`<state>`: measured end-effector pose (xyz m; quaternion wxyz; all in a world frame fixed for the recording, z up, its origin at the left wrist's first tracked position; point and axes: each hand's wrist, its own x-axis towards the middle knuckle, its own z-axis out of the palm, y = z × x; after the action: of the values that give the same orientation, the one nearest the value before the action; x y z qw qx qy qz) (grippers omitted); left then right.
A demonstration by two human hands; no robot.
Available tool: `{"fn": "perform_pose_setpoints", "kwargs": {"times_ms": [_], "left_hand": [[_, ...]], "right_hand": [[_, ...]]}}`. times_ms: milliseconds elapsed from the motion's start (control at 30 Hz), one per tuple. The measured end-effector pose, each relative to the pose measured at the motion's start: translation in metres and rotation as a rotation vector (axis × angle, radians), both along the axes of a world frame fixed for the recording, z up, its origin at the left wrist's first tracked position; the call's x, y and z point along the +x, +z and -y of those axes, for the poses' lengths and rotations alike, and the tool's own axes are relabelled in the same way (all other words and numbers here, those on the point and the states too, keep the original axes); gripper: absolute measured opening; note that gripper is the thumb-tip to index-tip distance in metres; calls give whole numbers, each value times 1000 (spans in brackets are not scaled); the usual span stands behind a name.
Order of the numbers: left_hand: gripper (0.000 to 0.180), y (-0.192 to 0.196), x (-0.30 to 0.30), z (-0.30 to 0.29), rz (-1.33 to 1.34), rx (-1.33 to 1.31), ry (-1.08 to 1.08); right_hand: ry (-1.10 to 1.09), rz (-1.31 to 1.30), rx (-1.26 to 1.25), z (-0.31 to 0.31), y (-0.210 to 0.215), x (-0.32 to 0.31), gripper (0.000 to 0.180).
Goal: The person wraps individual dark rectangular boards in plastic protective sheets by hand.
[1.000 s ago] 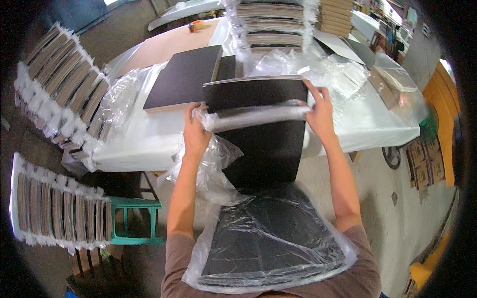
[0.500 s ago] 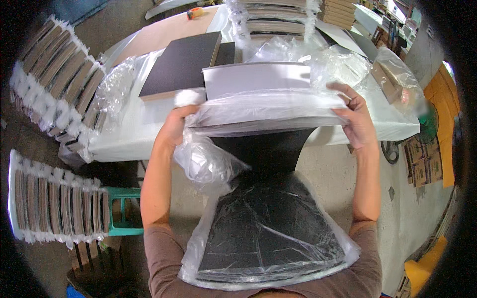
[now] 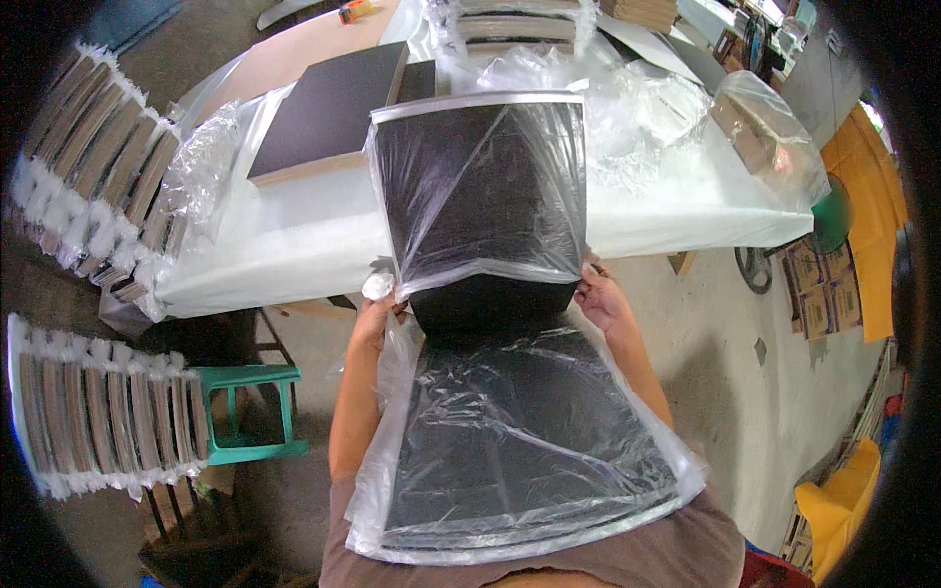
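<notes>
A black flat panel extends in front of me. Its far part is inside a clear plastic bag, whose opening edge crosses the panel just beyond my hands. My left hand is closed on the bag's left edge, with a bunched whitish wad of film at its fingers. On the right side, my right hand pinches the same bag's edge. Nearest to me, against my body, lies a black panel wrapped in clear plastic. Where the two panels meet, I cannot tell whether they touch.
A white-covered table carries a thick black board, crumpled clear film and a bagged brown block. Stacks of film-edged panels stand at left, one on a green stool. Cartons are at right.
Both hands have come down toward me and closer together, drawing the bag over the panel's far part. The right hand's spread fingers have closed on the bag's edge.
</notes>
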<state>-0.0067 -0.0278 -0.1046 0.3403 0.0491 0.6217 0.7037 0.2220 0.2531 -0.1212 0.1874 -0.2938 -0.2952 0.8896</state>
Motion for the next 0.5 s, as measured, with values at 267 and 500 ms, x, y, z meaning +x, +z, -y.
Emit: {"fn": "perform_pose_setpoints", "kwargs": {"times_ms": [267, 500], "left_hand": [[18, -11, 38, 58, -73, -397, -307], [31, 14, 55, 60, -286, -341, -622]], "right_hand": [[52, -3, 81, 27, -14, 68, 27], [325, 204, 306, 39, 29, 58, 41]]}}
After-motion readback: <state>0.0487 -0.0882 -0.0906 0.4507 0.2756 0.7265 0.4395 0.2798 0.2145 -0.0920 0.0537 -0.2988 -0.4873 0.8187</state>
